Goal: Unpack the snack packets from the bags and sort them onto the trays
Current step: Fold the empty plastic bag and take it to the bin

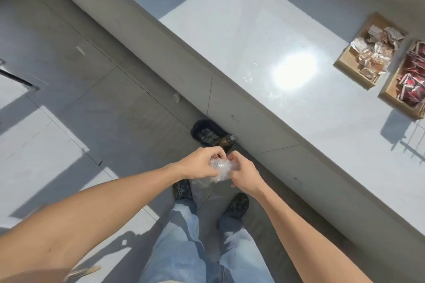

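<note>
A crumpled clear plastic bag (pixel 220 169) is bunched between my two hands, low in front of my legs and above the floor. My left hand (pixel 200 164) grips its left side and my right hand (pixel 241 173) grips its right side. On the white counter at the far right stand two wooden trays: one tray (pixel 345 64) holds several clear packets with brown contents (pixel 374 53), the other tray (pixel 391 96) holds several red packets (pixel 411 80). I cannot tell whether anything is inside the bag.
The white counter (pixel 253 37) runs diagonally, with a grey front panel (pixel 184 62). Against that panel, on the floor, sit a black bin (pixel 205 132) and a brown bottle (pixel 226 142). My shoes and jeans are below my hands.
</note>
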